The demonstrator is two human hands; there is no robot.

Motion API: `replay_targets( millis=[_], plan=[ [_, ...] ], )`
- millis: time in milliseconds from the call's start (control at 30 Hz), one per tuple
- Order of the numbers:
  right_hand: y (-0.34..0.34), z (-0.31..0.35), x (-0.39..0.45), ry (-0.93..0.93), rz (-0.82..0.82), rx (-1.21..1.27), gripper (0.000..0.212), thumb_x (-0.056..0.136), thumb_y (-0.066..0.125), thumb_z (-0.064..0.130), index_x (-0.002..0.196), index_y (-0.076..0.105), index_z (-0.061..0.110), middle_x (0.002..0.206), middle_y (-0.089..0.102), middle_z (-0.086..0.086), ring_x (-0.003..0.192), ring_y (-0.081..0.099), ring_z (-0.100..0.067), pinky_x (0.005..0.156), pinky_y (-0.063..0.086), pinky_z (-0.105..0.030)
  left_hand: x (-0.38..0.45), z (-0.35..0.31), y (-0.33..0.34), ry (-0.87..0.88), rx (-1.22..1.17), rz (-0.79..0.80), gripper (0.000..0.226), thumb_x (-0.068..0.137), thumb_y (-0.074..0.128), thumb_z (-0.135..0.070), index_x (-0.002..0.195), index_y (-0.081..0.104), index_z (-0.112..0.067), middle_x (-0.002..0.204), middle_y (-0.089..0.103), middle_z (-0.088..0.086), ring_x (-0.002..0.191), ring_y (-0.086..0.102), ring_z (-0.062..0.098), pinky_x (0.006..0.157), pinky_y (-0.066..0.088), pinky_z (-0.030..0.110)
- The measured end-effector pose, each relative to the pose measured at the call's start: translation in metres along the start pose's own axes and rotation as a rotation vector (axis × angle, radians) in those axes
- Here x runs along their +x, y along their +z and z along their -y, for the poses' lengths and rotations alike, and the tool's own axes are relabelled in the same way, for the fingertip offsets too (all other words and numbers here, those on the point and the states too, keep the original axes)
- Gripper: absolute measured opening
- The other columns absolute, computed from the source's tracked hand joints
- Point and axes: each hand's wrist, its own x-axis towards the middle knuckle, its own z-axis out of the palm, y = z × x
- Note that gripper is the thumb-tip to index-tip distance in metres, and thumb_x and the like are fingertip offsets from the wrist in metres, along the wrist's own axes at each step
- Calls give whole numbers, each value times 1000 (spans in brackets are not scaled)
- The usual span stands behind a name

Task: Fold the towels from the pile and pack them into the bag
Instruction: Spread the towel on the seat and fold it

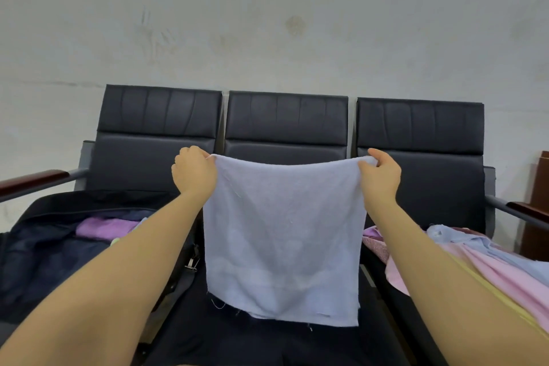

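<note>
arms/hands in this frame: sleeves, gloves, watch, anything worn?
Nothing worn that shows. Both forearms are bare right to the bottom edge of the frame, with no sleeves. The left hand and right hand have no gloves, rings, watch or markings.

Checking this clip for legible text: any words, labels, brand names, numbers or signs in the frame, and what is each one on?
None can be read.
The light blue towel, held up by the left hand and right hand, shows no tag or print.
The dark bag, the black seats, the towel pile and the wall carry no lettering; the wall shows only stains.
</note>
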Motion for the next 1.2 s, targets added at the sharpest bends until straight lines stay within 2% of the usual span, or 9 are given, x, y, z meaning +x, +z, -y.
replay_targets(
  millis=[67,167,300,433,633,800,933,1067,1200],
  plan=[
    [-2,3,1,-34,0,-116,41,94,47,1,135,50,5,136,51,-13,125,48,-29,102,40,-35,-1,-5,-7,-13,-19,45,17,99,46,-18,98,54,-4,91,58,10,80,53,29,69,41,38],
    [-4,3,0,-72,-22,-232,25,95,48,3,113,64,2,120,57,-18,99,58,-30,85,48,-36,-6,-10,-14,54,72,84,8,100,40,-14,103,42,-6,85,52,12,72,49,27,61,37,37],
    [-8,3,-8,-87,-87,-391,14,95,54,16,99,68,13,109,46,-8,86,53,-30,84,47,-43,-4,-7,-20,66,-6,66,7,97,43,-10,101,49,-6,86,53,10,75,48,25,62,37,36],
    [-12,2,-14,-98,-24,-472,19,98,47,16,102,65,13,91,57,-6,78,53,-25,69,40,-31,2,-1,-19,45,-122,65,16,91,47,-2,103,56,-8,92,59,9,84,52,26,68,43,36],
    [-6,-8,-20,47,-45,-246,16,96,50,11,101,65,10,90,63,-8,81,66,-31,75,55,-41,0,11,-16,144,137,148,35,89,48,-1,120,62,-13,114,64,12,107,55,32,91,42,39],
    [-5,-4,-18,35,-66,-137,20,94,47,2,102,66,3,99,64,-14,85,61,-25,71,50,-34,-5,1,-22,111,187,186,27,91,48,0,97,72,-12,89,65,11,72,58,28,61,45,33],
    [-7,12,-17,-63,-104,-53,13,97,50,8,98,62,10,88,61,-2,66,61,-11,73,56,-36,-1,-15,-33,86,106,57,24,90,49,-2,90,68,-15,85,61,6,69,53,25,60,42,32],
    [-7,34,-11,-122,-157,15,14,98,49,14,103,61,10,94,59,-2,85,60,-19,74,48,-30,4,-26,-36,43,-89,-52,16,92,48,-5,86,61,-13,83,55,2,71,52,22,61,43,33],
    [-6,45,-8,-129,-163,23,13,100,45,14,104,57,11,98,57,-2,89,55,-16,74,43,-27,14,-37,-39,69,-142,12,23,90,42,3,73,54,-7,75,53,10,63,49,24,57,42,32]
  ],
)
